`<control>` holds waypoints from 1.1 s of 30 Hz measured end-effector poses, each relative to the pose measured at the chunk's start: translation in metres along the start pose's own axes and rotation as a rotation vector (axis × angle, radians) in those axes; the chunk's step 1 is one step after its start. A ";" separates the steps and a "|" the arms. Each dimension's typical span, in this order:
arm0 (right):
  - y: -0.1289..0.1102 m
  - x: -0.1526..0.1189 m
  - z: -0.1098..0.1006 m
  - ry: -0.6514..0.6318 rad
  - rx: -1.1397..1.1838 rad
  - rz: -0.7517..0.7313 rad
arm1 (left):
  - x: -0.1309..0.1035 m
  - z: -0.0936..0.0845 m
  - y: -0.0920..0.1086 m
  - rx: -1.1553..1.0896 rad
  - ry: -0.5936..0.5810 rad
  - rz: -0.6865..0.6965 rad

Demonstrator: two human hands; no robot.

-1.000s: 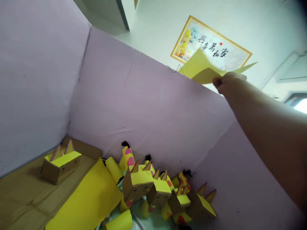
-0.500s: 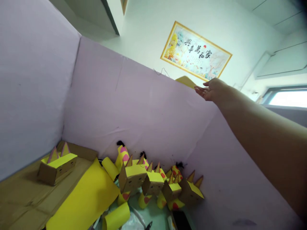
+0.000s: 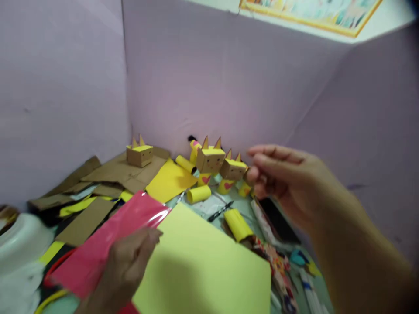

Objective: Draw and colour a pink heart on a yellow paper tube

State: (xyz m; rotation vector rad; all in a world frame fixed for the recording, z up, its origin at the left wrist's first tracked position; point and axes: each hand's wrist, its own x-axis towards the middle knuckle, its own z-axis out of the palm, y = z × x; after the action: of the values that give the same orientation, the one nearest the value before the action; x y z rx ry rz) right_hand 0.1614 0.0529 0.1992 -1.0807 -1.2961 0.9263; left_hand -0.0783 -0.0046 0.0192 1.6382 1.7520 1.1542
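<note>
My right hand [image 3: 284,179] is raised in front of the cardboard heads, fingers loosely bent and apart, with nothing visible in them. My left hand [image 3: 126,264], smeared by motion, has its fingers curled closed over a pink sheet in shiny plastic [image 3: 114,226], beside the left edge of a pale yellow sheet [image 3: 209,261]. What those fingers hold, if anything, is hidden. A small shadow darkens the pale sheet. Behind it stand yellow paper-tube figures with boxy cardboard heads [image 3: 210,160] and pointed ears; my right hand covers part of the row.
A loose eared box head [image 3: 140,155] sits on flattened cardboard [image 3: 108,172] at the back left. Yellow tubes [image 3: 238,224], a pen [image 3: 221,211] and a dark phone-like slab [image 3: 278,222] lie around the sheet. Lilac walls [image 3: 212,78] enclose the table; white plastic [image 3: 24,253] is at left.
My right hand has come down from the top of the wall, where it was near a yellow sheet's edge. The view has tilted down, bringing my left hand and the pale sheet into sight.
</note>
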 end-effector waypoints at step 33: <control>0.164 -0.155 -0.061 -0.018 -0.753 0.539 | 0.009 0.008 0.014 0.785 -0.197 -0.117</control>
State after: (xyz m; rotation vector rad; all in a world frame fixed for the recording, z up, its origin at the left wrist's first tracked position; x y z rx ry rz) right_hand 0.2196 -0.0578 0.0019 -2.0836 -1.4332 0.8374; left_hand -0.0659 0.0054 0.0280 1.9291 2.2763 0.2149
